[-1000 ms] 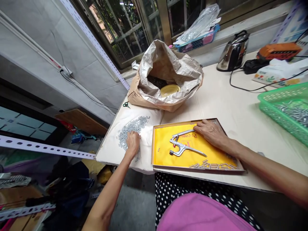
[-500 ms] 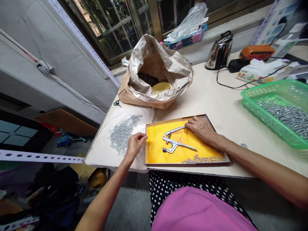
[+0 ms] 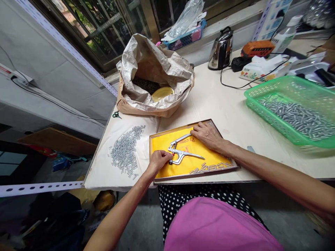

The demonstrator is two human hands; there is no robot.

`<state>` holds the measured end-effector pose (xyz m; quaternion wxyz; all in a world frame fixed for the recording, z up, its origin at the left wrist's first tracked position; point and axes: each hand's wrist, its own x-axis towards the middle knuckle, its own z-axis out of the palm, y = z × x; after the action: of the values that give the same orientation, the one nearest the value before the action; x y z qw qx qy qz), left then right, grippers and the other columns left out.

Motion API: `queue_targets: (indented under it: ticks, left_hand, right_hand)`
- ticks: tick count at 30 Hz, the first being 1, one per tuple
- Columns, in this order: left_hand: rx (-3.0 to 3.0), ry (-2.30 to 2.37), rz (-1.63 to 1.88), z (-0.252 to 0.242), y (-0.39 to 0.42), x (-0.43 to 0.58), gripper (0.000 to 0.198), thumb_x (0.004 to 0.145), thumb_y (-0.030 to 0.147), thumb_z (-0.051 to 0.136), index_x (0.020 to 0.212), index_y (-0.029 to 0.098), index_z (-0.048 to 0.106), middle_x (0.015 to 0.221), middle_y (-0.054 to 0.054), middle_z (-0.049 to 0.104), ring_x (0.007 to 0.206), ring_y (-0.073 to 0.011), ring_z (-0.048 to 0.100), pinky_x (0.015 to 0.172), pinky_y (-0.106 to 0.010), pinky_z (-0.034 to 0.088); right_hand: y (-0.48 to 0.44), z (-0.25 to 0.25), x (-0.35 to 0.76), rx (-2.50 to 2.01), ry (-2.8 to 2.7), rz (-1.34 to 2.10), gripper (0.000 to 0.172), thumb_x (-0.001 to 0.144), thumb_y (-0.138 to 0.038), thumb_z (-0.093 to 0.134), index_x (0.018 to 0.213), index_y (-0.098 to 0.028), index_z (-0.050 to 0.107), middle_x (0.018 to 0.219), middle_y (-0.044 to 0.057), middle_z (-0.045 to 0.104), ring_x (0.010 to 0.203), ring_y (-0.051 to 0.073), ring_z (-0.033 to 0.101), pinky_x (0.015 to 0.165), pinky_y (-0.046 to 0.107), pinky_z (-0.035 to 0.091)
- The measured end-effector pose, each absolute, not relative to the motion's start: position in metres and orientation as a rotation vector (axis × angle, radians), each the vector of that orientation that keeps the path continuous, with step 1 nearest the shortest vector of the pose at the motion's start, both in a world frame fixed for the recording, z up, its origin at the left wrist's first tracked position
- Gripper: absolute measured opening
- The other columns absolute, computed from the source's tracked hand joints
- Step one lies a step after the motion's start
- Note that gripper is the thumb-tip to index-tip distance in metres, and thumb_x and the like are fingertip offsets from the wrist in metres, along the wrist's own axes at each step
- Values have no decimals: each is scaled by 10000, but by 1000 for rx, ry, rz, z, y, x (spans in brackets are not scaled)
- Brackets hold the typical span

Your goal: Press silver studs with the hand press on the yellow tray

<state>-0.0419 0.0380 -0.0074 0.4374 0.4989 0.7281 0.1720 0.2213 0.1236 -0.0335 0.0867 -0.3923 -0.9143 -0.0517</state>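
A shallow tray with a yellow lining [image 3: 209, 161] lies at the table's near edge. Silver hand pliers [image 3: 183, 153] lie on it. My left hand [image 3: 158, 160] is over the tray's left part, fingers pinched together at the pliers' jaw; what they pinch is too small to make out. My right hand [image 3: 206, 135] rests on the pliers' upper handle with fingers curled over it. A row of small metal pieces [image 3: 209, 168] lines the tray's near edge. A loose heap of small metal pins [image 3: 125, 150] lies on white cloth to the left.
A crumpled paper sack [image 3: 154, 76] with dark contents and a yellow dish stands behind the tray. A green basket [image 3: 288, 108] of metal pins sits at right. A kettle [image 3: 221, 48], cables and boxes stand at the back. Small scissors [image 3: 116, 114] lie near the sack.
My left hand left the heap of pins and moved right onto the tray, to the pliers' jaw. My right hand stayed on the pliers' handle. The view swung right.
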Motion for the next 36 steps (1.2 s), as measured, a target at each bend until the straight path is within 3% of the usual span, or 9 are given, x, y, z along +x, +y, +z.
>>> queue_targets:
  ticks: [7,13,16,17,21,24,29,34,36]
  left_hand:
    - [1044,1755,344,3,39,-39,177,745,215,745,613,129,664,485,21,575,456,-83,494,493,-206,404]
    - [978,1788,218,12,42,-36,235,764,249,769,610,130,637,471,10,590,459,-93,540,522,-213,463]
    - [966,1796,190,14,42,-34,259,748,283,791,608,132,635,471,12,595,452,-92,544,518,-211,466]
    - [962,1796,190,15,42,-33,259,744,286,795,609,132,636,472,14,595,453,-91,545,517,-209,466]
    - [968,1796,211,14,41,-32,250,742,278,794,610,132,640,471,18,590,457,-90,544,516,-209,472]
    - [979,1792,228,12,40,-33,259,732,298,801,608,132,645,472,17,588,455,-90,539,509,-210,466]
    - [991,1782,247,10,40,-33,269,713,317,811,609,131,646,477,16,585,457,-89,531,504,-208,451]
    - [1118,1825,151,12,36,-33,225,830,265,676,645,142,640,524,2,588,521,-116,559,571,-238,479]
    - [1401,1909,116,13,29,-31,212,852,269,645,676,151,649,634,-25,627,632,-150,607,642,-268,502]
  right_hand:
    - [123,-31,220,-1191,-2699,-136,301,991,-164,362,991,-191,662,1005,121,659,942,268,471,738,372,264]
    - [125,-31,218,-1207,-2723,-54,293,984,-159,373,992,-188,664,1007,118,656,960,267,490,760,370,295]
    - [121,-32,219,-1222,-2680,91,239,972,-276,460,1043,-179,666,1028,126,654,974,275,512,788,375,342]
    - [118,-33,220,-1216,-2659,139,295,956,-367,506,1123,-172,652,1069,135,651,993,285,519,812,386,362]
    - [105,-39,226,-1149,-2663,268,925,766,-733,599,1452,-135,434,1320,209,560,1188,382,480,959,504,377]
    - [98,-42,229,-1114,-2690,314,1067,694,-785,609,1504,-135,365,1429,238,472,1316,440,379,1019,586,334]
    - [91,-36,227,-1149,-2675,313,995,699,-689,669,1476,-128,401,1374,228,525,1273,440,427,1027,627,316]
    - [79,-25,223,-1212,-2682,313,828,780,-565,658,1440,-120,432,1305,205,584,1158,387,510,1030,611,299]
    - [74,-23,224,-1210,-2668,305,751,816,-521,649,1423,-127,451,1266,190,611,1135,364,523,1037,589,292]
